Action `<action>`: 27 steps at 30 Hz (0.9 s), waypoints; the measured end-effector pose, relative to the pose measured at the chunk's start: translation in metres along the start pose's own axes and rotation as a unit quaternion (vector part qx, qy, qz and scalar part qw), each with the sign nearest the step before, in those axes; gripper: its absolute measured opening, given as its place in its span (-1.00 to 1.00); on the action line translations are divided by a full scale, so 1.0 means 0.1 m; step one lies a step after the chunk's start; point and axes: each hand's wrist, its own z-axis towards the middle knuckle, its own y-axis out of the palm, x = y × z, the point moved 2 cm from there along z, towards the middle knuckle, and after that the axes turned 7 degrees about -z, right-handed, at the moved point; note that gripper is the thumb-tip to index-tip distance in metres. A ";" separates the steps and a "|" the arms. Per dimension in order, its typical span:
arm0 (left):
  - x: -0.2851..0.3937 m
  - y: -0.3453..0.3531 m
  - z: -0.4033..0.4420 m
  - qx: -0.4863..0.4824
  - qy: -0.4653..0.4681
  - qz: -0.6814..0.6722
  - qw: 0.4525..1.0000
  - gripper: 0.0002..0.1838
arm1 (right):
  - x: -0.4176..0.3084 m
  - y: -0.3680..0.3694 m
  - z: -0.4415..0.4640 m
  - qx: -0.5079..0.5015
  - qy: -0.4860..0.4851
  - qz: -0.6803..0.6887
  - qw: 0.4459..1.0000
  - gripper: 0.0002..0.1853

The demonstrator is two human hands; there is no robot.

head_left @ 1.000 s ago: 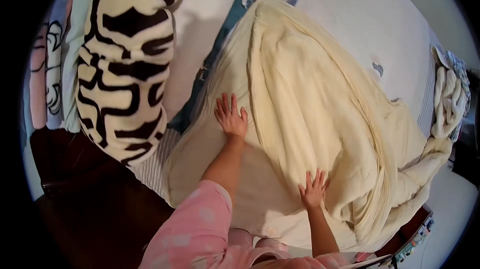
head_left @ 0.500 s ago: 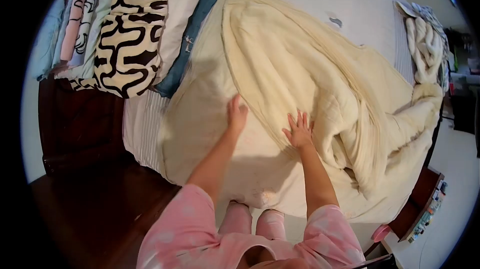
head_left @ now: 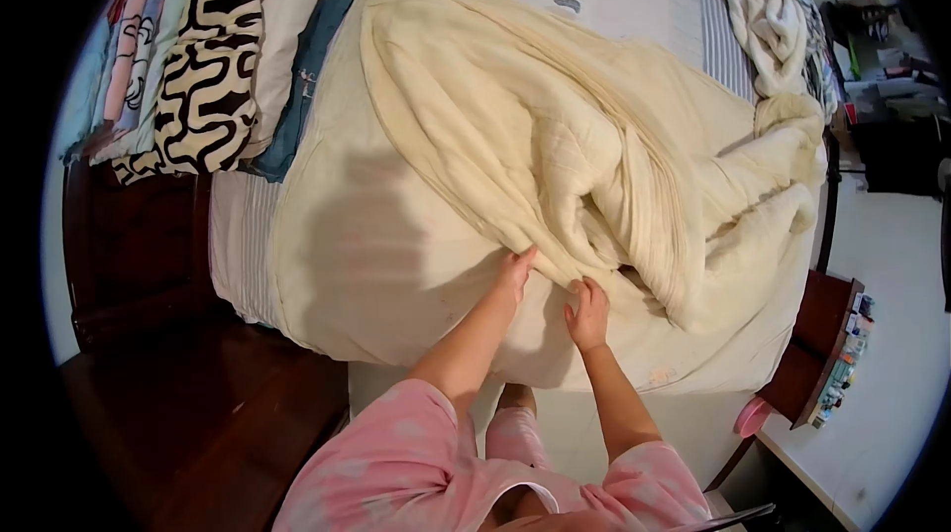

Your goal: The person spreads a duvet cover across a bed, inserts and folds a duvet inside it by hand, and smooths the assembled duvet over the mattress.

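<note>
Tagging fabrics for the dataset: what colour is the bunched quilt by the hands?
The quilt is pale creamy yellow; head view shows it best.

A dark wooden headboard (head_left: 139, 245) stands at nine o'clock beside a pale wall (head_left: 53, 265); glossy brown furniture (head_left: 218, 423) fills eight, light floor (head_left: 629, 428) five, a dark wooden shelf (head_left: 810, 349) four.

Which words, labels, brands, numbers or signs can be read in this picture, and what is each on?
No text can be read.
Cream bedding: faint print to the right of the right hand, too blurred to read.
Small items along the shelf: too small to read.
Black-and-cream bundle: bold pattern, no letters.
</note>
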 end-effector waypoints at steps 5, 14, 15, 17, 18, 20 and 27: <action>0.25 0.39 -0.61 0.030 0.046 -0.075 0.996 -0.52 | 0.30 -0.25 -0.15 -0.003 0.083 -0.064 0.994 -0.12; 0.94 0.42 -1.57 -0.028 0.157 -0.159 0.974 -0.58 | 1.09 -0.55 -0.11 0.044 0.154 -0.105 0.981 -0.71; 0.97 0.41 -1.58 -0.028 0.174 -0.181 0.968 -0.58 | 1.06 -0.68 -0.07 0.068 0.135 -0.078 0.985 -0.81; 1.00 0.38 -1.64 -0.052 0.206 -0.205 0.955 -0.56 | 1.01 -0.97 -0.02 0.045 0.179 -0.006 0.983 -0.80; 1.02 0.38 -1.70 -0.077 0.223 -0.208 0.949 -0.54 | 0.93 -1.21 0.02 0.035 0.198 0.029 0.979 -0.80; 1.01 0.46 -1.88 -0.107 0.225 -0.170 0.953 -0.49 | 0.69 -1.71 0.04 0.078 0.194 0.126 0.970 -0.83; 0.37 1.07 -3.09 -0.155 0.003 0.051 0.987 -0.23 | -0.37 -2.45 -0.17 -0.029 0.131 0.320 0.938 -0.73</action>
